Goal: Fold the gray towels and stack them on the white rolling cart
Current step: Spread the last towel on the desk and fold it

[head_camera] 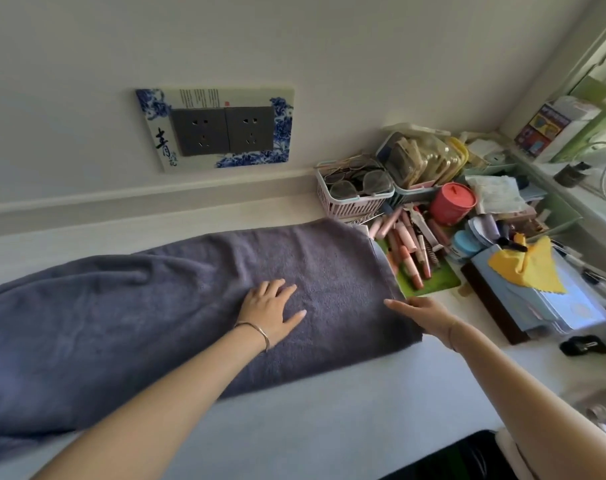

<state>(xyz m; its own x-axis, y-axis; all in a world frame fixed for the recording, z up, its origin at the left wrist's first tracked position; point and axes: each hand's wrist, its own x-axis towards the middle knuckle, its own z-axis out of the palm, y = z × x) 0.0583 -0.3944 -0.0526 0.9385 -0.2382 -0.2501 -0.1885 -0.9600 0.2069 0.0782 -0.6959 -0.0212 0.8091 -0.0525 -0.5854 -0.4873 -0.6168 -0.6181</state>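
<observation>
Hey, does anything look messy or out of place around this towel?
The gray towel is rumpled at its left end, and its right edge seems to lap over the green tray of loose lipsticks. Nothing looks spilled or damaged.

The gray towel [190, 289] is seen as matt, nubby terry cloth — the counter [329, 410] as smooth, pale, faintly glossy.

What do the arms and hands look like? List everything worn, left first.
Both arms are bare, with no sleeves in view. The left hand wears a thin metal bangle at the wrist. The right hand has a faint thin band at its wrist; its material is unclear. No gloves or rings show.
</observation>
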